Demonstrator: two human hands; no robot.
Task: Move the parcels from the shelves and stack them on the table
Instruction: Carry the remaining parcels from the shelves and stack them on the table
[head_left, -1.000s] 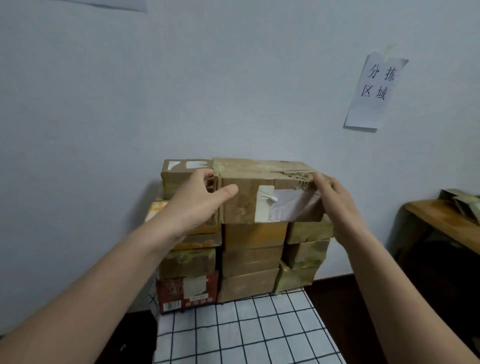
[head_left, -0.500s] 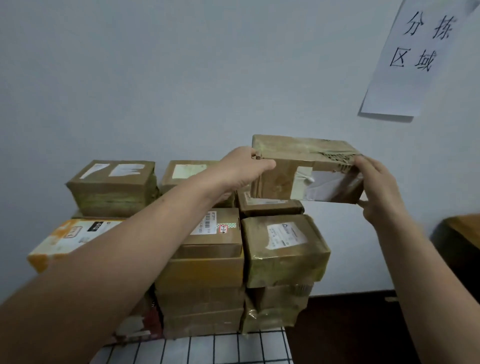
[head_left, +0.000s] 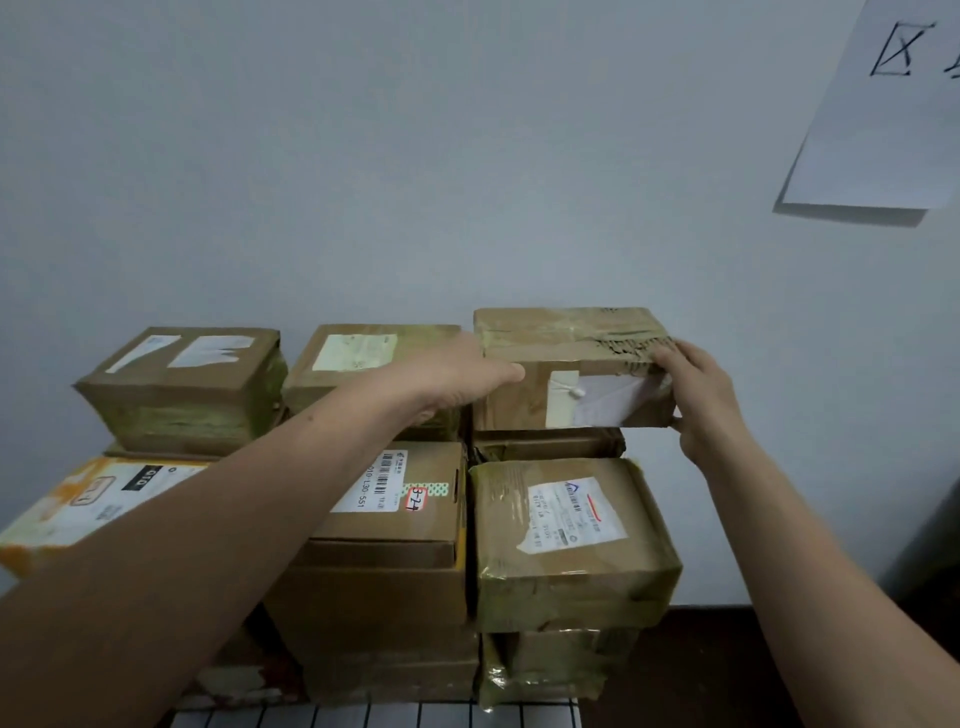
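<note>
Both hands hold one brown parcel (head_left: 524, 400) at the top of the right-hand column of a stack (head_left: 384, 613) of parcels that stands against a pale wall (head_left: 415, 156). The left hand (head_left: 457, 376) grips the parcel's left end: the thumb lies along the front face and the fingers are hidden behind the box. The right hand (head_left: 701, 402) grasps the right end, with the fingers curled over the torn top edge and the thumb under the lower corner. A white label and a strip of pale tape show on the front face between the hands. The parcel sits level, right above a flat box (head_left: 545, 444); whether it touches that box I cannot tell.

In front of and below the flat box is a taped box with a white label (head_left: 571, 540), and more taped boxes lie beneath it. The middle column has a box with a barcode sticker (head_left: 410, 499) marked "3-24" in red, and behind it, partly covered by the left hand, a box with a pale green label (head_left: 358, 353). To the left stand a taped box with two white patches (head_left: 182, 389) and, lower, an orange and white box (head_left: 78, 504) under the left forearm.

At the bottom edge a strip of the counter (head_left: 374, 719) shows, white and ruled in dark squares. A sheet of paper (head_left: 883, 135) with handwritten characters hangs on the wall at the upper right.
</note>
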